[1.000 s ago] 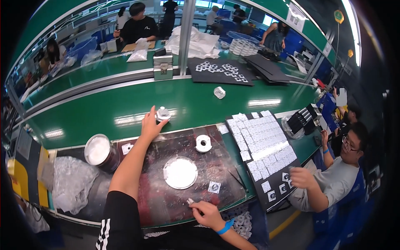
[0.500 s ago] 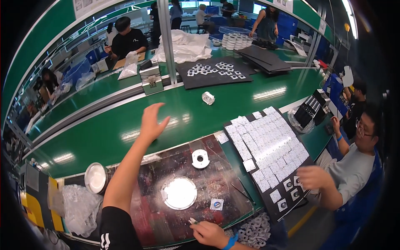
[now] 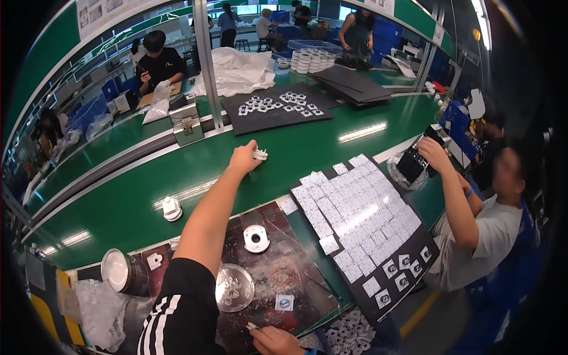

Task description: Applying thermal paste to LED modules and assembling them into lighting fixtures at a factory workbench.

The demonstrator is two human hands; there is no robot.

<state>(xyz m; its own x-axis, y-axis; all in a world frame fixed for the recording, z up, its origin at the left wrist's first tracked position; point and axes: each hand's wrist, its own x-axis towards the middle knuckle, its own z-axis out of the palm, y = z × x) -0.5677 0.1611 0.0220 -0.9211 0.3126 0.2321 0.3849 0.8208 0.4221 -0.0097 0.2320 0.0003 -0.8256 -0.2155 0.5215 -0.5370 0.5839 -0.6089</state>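
My left hand (image 3: 244, 158) reaches far over the green bench, its fingers closed on a small white plastic housing (image 3: 260, 155). Near the front edge of the work board, my right hand (image 3: 277, 341) pinches a small whitish piece (image 3: 252, 326) whose kind I cannot make out. Between my arms lie a round metal dish (image 3: 244, 290) with small bits in it and a square white plate with a round lens-like centre (image 3: 284, 302). Beyond them rests a white ring-shaped part (image 3: 256, 238). Another white housing (image 3: 171, 208) stands on the bench, left of my left forearm.
A black board (image 3: 423, 263) covered with white square plates lies at the right. Beside it a co-worker's hand (image 3: 435, 155) touches a black rack (image 3: 411, 165). At the left stand a metal can (image 3: 133, 273) and a clear plastic bag (image 3: 100, 313). A metal post (image 3: 207, 71) rises behind the bench.
My left hand has gone from open above the bench to closed on the white housing. The co-worker's hand has moved from the black board to the black rack. The view has shifted right.
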